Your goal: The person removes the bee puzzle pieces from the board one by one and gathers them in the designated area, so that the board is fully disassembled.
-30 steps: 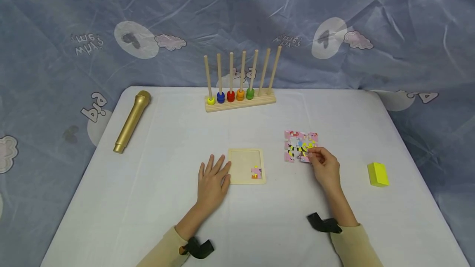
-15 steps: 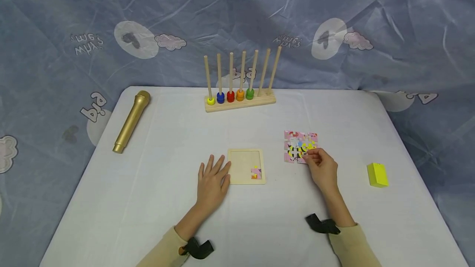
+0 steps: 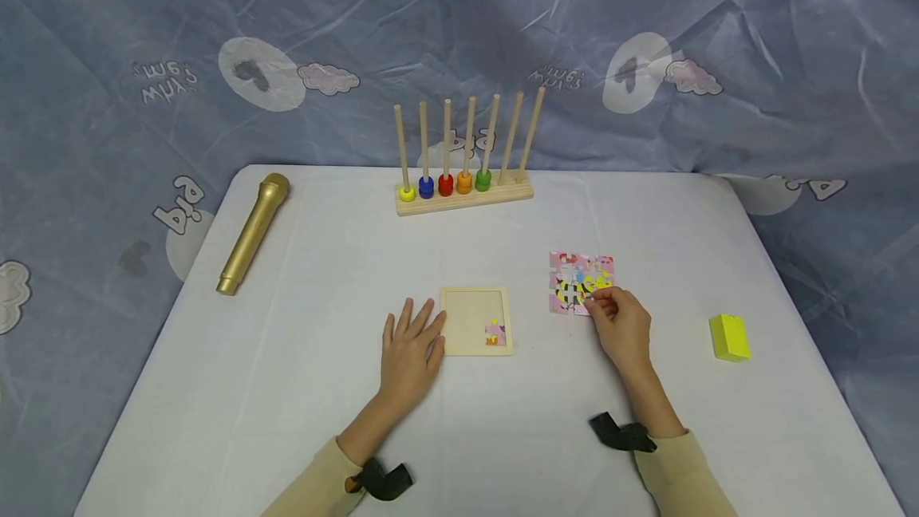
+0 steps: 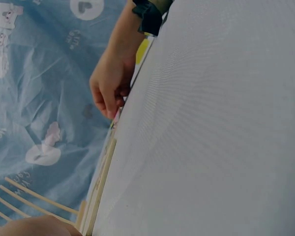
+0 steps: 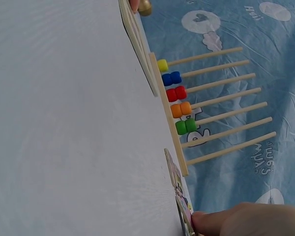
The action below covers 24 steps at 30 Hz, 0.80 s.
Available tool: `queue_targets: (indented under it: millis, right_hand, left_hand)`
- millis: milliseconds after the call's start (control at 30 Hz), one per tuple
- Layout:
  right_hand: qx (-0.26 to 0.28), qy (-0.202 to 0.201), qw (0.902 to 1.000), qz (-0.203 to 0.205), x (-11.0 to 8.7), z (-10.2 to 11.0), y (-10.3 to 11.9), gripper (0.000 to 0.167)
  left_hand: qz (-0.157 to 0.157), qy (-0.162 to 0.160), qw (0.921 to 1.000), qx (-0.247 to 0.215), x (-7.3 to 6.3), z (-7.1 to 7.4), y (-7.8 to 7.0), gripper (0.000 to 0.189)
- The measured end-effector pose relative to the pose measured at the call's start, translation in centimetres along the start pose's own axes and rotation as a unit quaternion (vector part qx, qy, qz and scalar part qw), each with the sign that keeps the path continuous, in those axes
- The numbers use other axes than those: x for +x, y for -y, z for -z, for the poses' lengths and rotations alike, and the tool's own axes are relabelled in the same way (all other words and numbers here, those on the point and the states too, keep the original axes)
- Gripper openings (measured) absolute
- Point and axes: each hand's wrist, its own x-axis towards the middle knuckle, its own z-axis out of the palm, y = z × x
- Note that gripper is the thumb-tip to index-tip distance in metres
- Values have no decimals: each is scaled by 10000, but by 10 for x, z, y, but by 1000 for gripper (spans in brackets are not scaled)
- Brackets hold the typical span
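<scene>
My left hand (image 3: pixel 411 361) lies flat with fingers spread, its fingertips touching the left edge of a shallow square wooden puzzle tray (image 3: pixel 463 290). One pink and yellow puzzle piece (image 3: pixel 494 334) sits in the tray's near right corner. To the right of the tray, several pink puzzle pieces (image 3: pixel 563 282) lie together as a picture with yellow and black stripes. At that picture's near right side my right hand (image 3: pixel 625 329) pinches a puzzle piece (image 5: pixel 185 216) between thumb and fingers. In the head view the fingers mostly cover that piece.
Behind the tray stands a wooden peg rack (image 3: pixel 467 199) with coloured beads on several of its upright pegs. A gold microphone (image 3: pixel 253 236) lies at the far left. Toward the right edge of the white table is a yellow block (image 3: pixel 730 338).
My right hand has shifted slightly left along the near side of the pink pieces, and the gap there has narrowed. My left hand keeps its place at the tray.
</scene>
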Motion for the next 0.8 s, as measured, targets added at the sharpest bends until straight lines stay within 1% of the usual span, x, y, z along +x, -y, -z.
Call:
queue_targets:
  millis: [167, 500, 800]
  right_hand:
    - [-19, 18, 9999, 103, 0, -1, 0, 13]
    - [42, 83, 9999, 69, -3, 1, 1, 17]
    - [-28, 60, 9998, 193, -2, -1, -1, 17]
  left_hand:
    - [16, 11, 10000, -8, 0, 0, 0, 38]
    - [35, 63, 10000, 13, 0, 0, 1, 38]
    - [25, 59, 10000, 10, 1, 1, 0, 38]
